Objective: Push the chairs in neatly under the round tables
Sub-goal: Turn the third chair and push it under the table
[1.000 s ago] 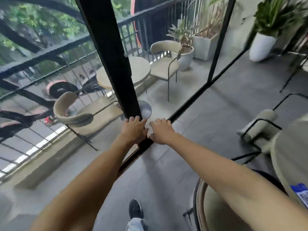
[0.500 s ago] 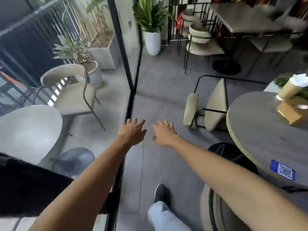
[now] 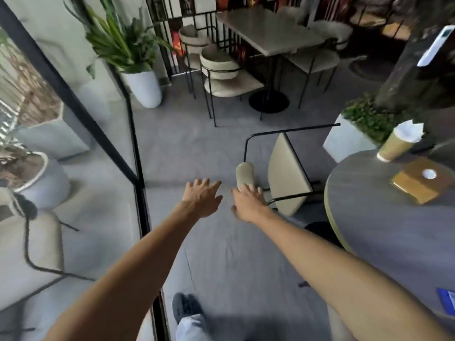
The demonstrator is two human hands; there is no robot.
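Note:
A beige chair [image 3: 286, 173] with a black metal frame lies tipped on its side on the grey floor, left of a round grey table [image 3: 384, 217]. My left hand [image 3: 202, 196] is stretched forward, fingers spread, holding nothing. My right hand [image 3: 247, 201] is also spread and empty; its fingertips overlap the lower end of the chair's padded backrest [image 3: 244, 174], and I cannot tell whether they touch it. Another beige chair [image 3: 32, 244] stands behind the glass at the left.
A glass wall with a black frame [image 3: 140, 193] runs along the left. A white planter [image 3: 145, 88] stands at the back. A rectangular table [image 3: 268, 33] with chairs is beyond. A paper cup [image 3: 396, 143] and a wooden box [image 3: 418, 184] sit on the round table. My shoe [image 3: 186, 307] is below.
My view has swung right from the glass door toward the room. Both hands left the door frame and moved forward toward the fallen chair, fingers spreading.

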